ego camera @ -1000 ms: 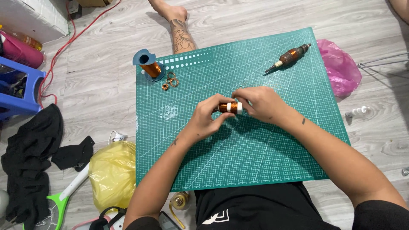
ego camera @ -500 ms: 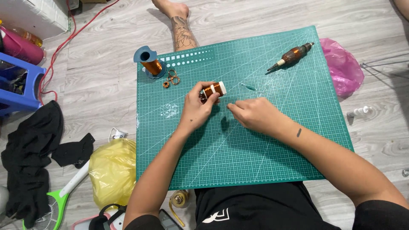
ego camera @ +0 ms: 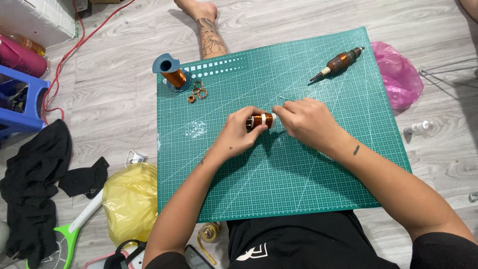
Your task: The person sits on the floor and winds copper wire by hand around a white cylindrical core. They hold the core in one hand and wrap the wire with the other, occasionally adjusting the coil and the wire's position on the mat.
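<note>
A small copper-wound coil (ego camera: 259, 121) with a white band is gripped in my left hand (ego camera: 240, 134) above the middle of a green cutting mat (ego camera: 308, 174). My right hand (ego camera: 306, 121) pinches the coil's right end with fingertips closed on it. A blue spool of copper wire (ego camera: 172, 73) lies at the mat's far left corner, with small copper wire rings (ego camera: 197, 92) beside it. A brown-handled screwdriver (ego camera: 338, 63) rests at the mat's far right.
A pink plastic bag (ego camera: 398, 74) lies right of the mat, a yellow bag (ego camera: 130, 199) and black cloth (ego camera: 35, 184) to the left. A blue stool (ego camera: 20, 102) stands far left. Someone's tattooed leg (ego camera: 209, 30) reaches the mat's far edge.
My left hand swung the coil up and left, then brought it back to the mat's middle. My right hand let go, rested on the mat, and now pinches the coil's end again.
</note>
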